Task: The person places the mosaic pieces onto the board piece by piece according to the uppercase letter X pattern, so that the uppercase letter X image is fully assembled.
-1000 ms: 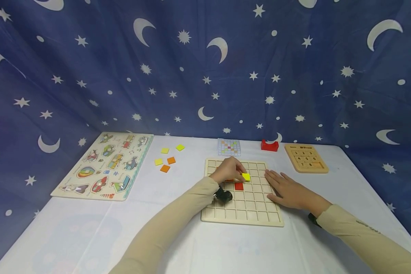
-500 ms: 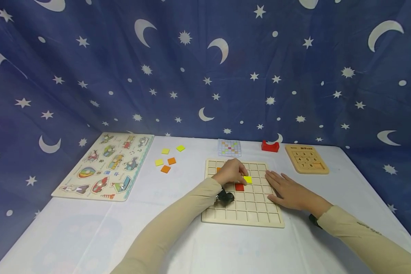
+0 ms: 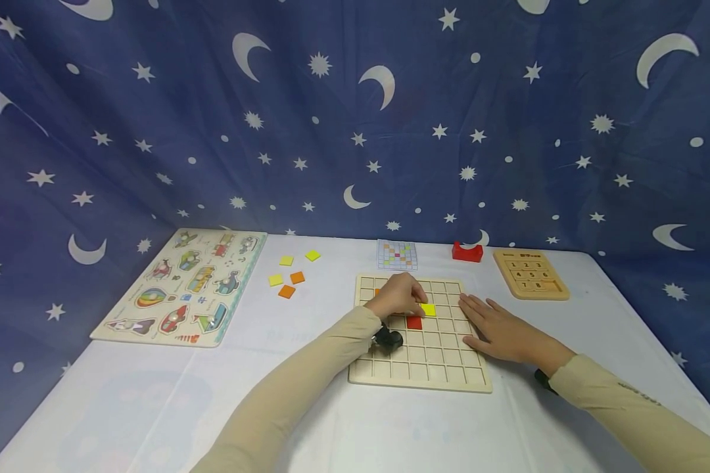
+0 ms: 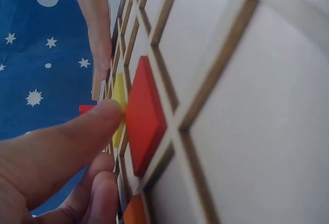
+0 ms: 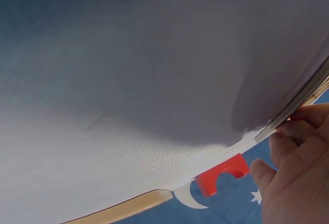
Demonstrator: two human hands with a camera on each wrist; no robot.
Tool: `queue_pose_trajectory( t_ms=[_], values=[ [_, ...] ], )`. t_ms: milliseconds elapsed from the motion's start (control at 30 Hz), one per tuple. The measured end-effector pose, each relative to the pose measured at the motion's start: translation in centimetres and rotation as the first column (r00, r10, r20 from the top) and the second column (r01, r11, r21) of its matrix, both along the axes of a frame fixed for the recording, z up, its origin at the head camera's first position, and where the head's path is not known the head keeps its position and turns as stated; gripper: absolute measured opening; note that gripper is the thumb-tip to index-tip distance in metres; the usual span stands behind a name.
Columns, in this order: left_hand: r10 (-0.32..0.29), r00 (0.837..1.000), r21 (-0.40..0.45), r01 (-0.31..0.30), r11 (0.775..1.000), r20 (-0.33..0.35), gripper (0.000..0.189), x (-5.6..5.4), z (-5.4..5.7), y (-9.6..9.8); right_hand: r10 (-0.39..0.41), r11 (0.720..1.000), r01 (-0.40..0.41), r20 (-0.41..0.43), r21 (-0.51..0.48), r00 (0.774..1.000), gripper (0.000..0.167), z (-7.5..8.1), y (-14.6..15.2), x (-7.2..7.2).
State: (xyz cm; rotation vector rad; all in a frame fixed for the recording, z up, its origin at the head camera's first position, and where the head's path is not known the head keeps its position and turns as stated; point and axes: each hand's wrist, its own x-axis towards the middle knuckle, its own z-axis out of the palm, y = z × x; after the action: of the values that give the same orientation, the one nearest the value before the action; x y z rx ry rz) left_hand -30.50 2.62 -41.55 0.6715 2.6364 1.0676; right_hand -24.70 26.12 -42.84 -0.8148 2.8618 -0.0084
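A square wooden grid board lies on the white table. On it sits a yellow tile, in a cell up and right of a red tile. My left hand reaches over the board and pinches the yellow tile at its left side; in the left wrist view the thumb touches it. An orange tile shows beside the red one, mostly hidden from above by the hand. My right hand rests with extended fingers on the board's right edge.
Loose yellow tiles and orange tiles lie left of the board. A picture puzzle board is farther left. Behind stand a coloured grid card, a red holder and a wooden number puzzle.
The yellow tile, tilted in my left fingers a second ago, has come down slightly to the right and lies flat in a cell. My right hand has stayed in place.
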Motion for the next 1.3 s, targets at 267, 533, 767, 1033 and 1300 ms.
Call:
queue_pose_trajectory(
  t_ms=[267,533,767,1033,1300],
  values=[
    [-0.029,0.999,0.093,0.025,0.995,0.042,0.020,-0.3,0.5,-1.3,-0.003,1.000,0.003,-0.002,-0.006,1.000,0.079,0.4,-0.1,0.2],
    [-0.032,0.999,0.116,0.029,0.993,0.022,0.024,-0.9,1.8,-4.0,-0.001,1.000,0.001,-0.015,-0.007,1.000,0.080,0.3,-0.1,0.1],
    [-0.013,1.000,0.161,0.009,0.987,0.025,0.031,-1.7,2.5,-7.2,-0.007,1.000,0.007,-0.003,-0.004,1.000,0.079,0.1,-0.1,0.1],
    [0.046,0.999,0.176,-0.044,0.983,-0.009,0.033,-2.3,3.1,-10.4,-0.009,1.000,0.009,0.002,-0.004,1.000,0.080,0.1,0.0,0.0],
    [0.108,0.994,0.175,-0.102,0.979,-0.026,0.031,-2.8,3.2,-13.5,-0.007,1.000,0.007,0.004,-0.004,1.000,0.079,0.1,0.0,0.0]
  ],
)
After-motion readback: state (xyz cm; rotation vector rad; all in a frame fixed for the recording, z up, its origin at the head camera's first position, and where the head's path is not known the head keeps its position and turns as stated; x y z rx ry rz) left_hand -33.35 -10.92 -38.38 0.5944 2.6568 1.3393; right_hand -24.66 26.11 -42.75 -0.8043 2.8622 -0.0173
